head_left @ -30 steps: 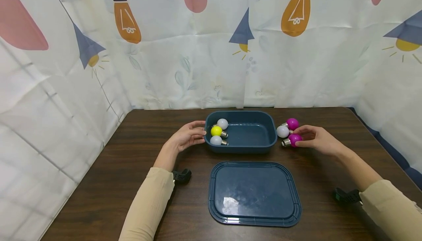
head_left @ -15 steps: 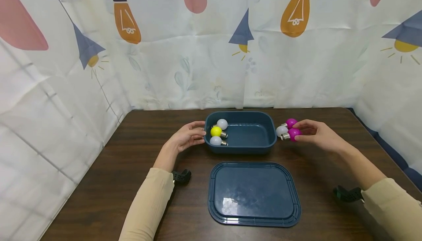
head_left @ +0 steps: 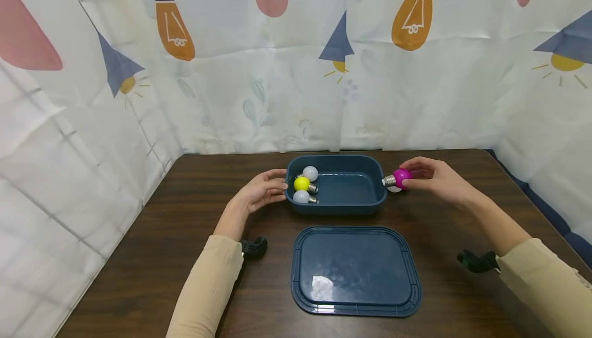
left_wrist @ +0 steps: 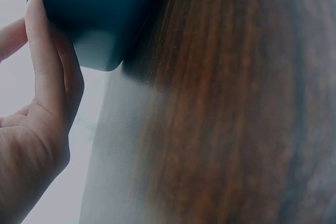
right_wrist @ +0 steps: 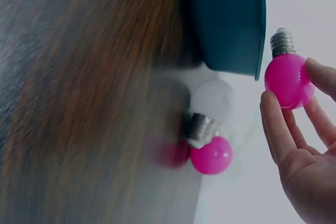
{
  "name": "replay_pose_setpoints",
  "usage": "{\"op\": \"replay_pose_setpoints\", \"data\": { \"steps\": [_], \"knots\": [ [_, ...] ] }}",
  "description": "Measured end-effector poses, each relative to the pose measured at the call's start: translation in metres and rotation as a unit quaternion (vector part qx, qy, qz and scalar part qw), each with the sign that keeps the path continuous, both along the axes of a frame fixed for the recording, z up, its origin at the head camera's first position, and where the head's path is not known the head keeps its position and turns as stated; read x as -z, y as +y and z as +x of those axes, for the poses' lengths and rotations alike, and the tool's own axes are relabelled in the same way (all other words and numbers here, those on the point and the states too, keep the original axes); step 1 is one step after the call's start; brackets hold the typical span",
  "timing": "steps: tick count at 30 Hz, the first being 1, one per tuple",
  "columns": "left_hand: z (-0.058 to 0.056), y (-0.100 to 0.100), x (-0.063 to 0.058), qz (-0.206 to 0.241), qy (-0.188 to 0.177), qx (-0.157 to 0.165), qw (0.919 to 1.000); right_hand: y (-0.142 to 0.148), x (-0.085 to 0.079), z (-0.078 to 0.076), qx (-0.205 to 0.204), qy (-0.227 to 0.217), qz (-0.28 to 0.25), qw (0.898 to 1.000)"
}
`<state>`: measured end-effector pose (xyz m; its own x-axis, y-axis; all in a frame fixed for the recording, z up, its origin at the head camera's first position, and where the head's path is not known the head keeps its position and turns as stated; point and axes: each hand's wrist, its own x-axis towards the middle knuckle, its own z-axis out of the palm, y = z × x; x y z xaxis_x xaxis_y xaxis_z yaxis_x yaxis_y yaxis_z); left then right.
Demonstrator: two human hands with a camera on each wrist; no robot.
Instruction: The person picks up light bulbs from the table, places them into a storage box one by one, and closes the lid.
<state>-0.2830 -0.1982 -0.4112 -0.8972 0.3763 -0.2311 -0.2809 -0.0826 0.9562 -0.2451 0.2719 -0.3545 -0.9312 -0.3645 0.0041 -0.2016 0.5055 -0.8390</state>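
In the head view a dark blue bin (head_left: 344,208) stands near the table's far edge. Inside, along its left end, lie a white bulb (head_left: 310,173), a yellow bulb (head_left: 302,184) and another white bulb (head_left: 301,196). My left hand (head_left: 263,191) touches the bin's left end with fairly straight fingers. A magenta light bulb (right_wrist: 289,81) is pinched between my right hand's (head_left: 437,179) thumb and fingers. It is raised beside the bin's right rim, its screw base pointing at the bin. Below it, a white bulb (right_wrist: 211,98) and a second magenta bulb (right_wrist: 211,156) lie on the table.
A dark blue lid (head_left: 356,271) lies flat on the brown wooden table (head_left: 185,256), in front of the bin. A white patterned curtain (head_left: 277,96) hangs behind the table's far edge and along its left side.
My right hand has lifted the nearer magenta bulb off the table and brought it left and up to the bin's right rim. My left hand stays at the bin's left end.
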Motion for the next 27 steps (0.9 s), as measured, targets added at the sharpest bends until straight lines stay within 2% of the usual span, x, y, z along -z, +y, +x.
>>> {"op": "replay_pose_setpoints", "data": {
  "steps": [9,27],
  "knots": [
    [0.002,0.000,-0.004,0.003,0.001,-0.005,1.0000,-0.018,-0.003,-0.011,-0.017,0.002,-0.032,0.999],
    [0.002,0.002,-0.007,-0.010,-0.007,-0.007,0.9999,-0.051,-0.006,-0.025,-0.048,0.001,-0.041,0.998]
  ]
}}
